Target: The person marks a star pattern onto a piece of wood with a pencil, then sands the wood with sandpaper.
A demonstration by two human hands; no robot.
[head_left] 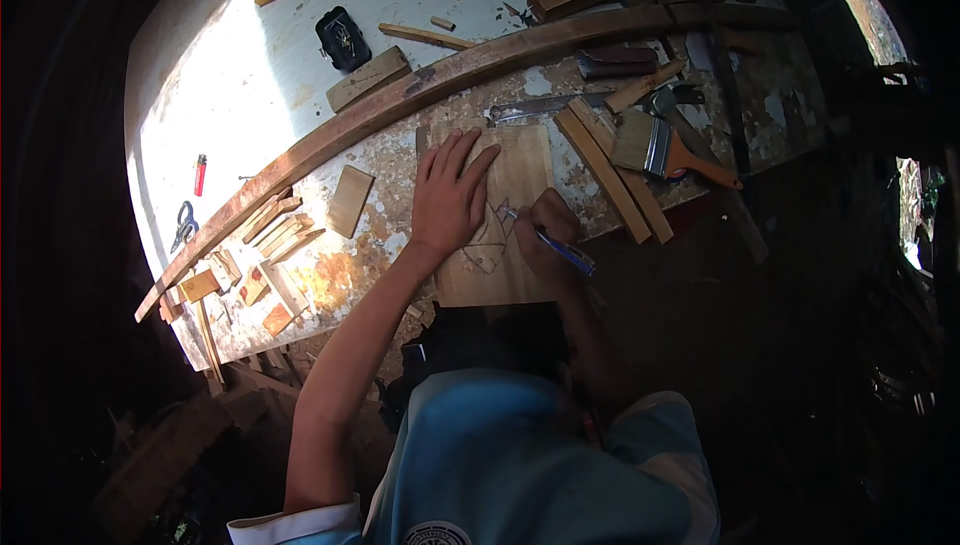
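A flat wooden board lies at the near edge of the workbench, with curved outlines drawn on its surface. My left hand rests on the board with its fingers stretched out, partly over the drawn shape. On the right side of the board, my right hand is closed around a blue pen, whose tip is at the drawn lines. Whether a separate template lies under my left hand cannot be made out.
A long curved wooden strip crosses the workbench beyond the board. Right of the board are two wooden strips and a paintbrush. Small wood blocks, scissors and a red lighter lie to the left.
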